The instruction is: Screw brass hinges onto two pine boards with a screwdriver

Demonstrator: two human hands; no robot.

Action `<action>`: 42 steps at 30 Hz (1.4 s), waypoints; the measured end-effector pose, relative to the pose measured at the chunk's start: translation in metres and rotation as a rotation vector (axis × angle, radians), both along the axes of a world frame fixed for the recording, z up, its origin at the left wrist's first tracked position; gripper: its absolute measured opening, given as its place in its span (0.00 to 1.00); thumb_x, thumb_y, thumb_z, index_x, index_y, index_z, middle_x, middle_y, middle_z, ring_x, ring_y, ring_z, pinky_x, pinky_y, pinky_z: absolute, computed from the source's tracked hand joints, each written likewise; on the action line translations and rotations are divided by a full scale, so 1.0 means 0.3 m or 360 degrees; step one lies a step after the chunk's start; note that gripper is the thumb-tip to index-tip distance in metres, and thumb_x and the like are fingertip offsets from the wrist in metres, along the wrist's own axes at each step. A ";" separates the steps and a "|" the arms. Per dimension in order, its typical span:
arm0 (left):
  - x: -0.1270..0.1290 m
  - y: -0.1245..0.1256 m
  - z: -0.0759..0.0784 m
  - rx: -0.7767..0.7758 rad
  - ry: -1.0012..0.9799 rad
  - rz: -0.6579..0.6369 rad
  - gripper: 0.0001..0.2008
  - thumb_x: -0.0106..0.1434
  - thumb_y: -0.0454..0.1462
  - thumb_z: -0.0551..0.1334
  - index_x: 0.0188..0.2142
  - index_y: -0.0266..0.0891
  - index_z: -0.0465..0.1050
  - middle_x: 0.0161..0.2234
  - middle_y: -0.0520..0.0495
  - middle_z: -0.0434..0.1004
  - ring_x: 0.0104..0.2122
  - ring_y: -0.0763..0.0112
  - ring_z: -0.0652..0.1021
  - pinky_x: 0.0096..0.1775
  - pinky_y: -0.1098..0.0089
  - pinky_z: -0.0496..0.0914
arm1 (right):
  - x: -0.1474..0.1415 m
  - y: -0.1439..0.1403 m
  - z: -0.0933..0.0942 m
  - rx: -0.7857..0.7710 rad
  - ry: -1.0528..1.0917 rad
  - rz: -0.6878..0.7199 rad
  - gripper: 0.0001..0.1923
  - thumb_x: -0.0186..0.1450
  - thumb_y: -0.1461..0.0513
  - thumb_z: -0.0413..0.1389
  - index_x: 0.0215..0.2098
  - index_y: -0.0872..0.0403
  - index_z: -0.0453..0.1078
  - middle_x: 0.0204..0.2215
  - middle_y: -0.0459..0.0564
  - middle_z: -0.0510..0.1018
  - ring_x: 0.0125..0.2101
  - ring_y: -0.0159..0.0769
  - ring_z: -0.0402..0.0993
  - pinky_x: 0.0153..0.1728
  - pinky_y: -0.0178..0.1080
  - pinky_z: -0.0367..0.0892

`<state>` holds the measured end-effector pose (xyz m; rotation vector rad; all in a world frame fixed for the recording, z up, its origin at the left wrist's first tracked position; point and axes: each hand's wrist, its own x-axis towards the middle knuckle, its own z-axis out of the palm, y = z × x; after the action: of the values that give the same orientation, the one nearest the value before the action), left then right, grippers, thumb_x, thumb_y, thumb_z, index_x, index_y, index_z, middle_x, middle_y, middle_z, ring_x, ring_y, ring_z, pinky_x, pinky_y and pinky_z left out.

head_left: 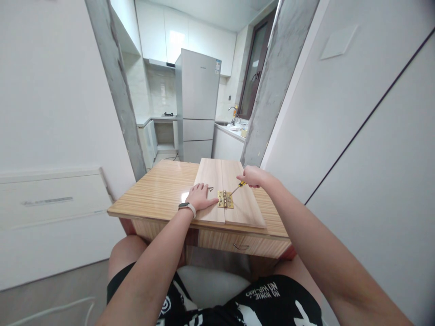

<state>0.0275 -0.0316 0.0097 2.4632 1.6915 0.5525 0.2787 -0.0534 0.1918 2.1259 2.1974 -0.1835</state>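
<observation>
Two pale wooden boards, a left one (210, 170) and a right one (246, 213), lie side by side on the table. A brass hinge (224, 199) spans the seam between them. My left hand (199, 197) rests flat on the left board, fingers spread, its thumb at the hinge's left edge. My right hand (253, 176) is closed around the handle of a screwdriver (238, 187) with a yellow and black grip. The tool slants down to the left, its tip at the hinge's right leaf. A few small screws (210, 189) lie beside my left fingers.
The wood-grain table (152, 190) has a drawer (241, 244) with a curved handle facing my knees. White panels stand close on my right. Beyond the table are a silver fridge (200, 90), a kitchen counter and a sink tap (233, 115). A white board (50, 217) leans at left.
</observation>
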 end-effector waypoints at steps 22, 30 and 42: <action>0.002 -0.002 0.007 -0.0001 -0.0002 0.0001 0.49 0.59 0.73 0.54 0.69 0.47 0.62 0.69 0.37 0.64 0.70 0.44 0.61 0.68 0.51 0.56 | 0.042 0.018 -0.064 0.0231 0.0483 0.0040 0.14 0.67 0.51 0.64 0.37 0.53 0.74 0.23 0.46 0.84 0.28 0.35 0.83 0.32 0.32 0.71; -0.003 0.002 -0.004 0.0025 -0.0008 -0.0010 0.49 0.59 0.73 0.54 0.68 0.46 0.62 0.68 0.36 0.65 0.70 0.43 0.62 0.67 0.51 0.57 | 0.030 0.010 -0.026 0.0113 0.0091 0.0044 0.29 0.76 0.43 0.49 0.31 0.55 0.76 0.22 0.55 0.81 0.22 0.38 0.78 0.31 0.38 0.69; -0.001 0.002 -0.002 0.0038 -0.0003 -0.0005 0.50 0.59 0.73 0.53 0.68 0.45 0.62 0.69 0.35 0.64 0.70 0.43 0.62 0.67 0.50 0.58 | 0.014 0.014 -0.037 0.0366 0.0159 0.0189 0.15 0.64 0.56 0.67 0.47 0.53 0.76 0.40 0.51 0.85 0.39 0.38 0.82 0.37 0.33 0.68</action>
<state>0.0270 -0.0310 0.0092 2.4805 1.6895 0.5776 0.2829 -0.0490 0.1807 2.1292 2.5042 -0.0314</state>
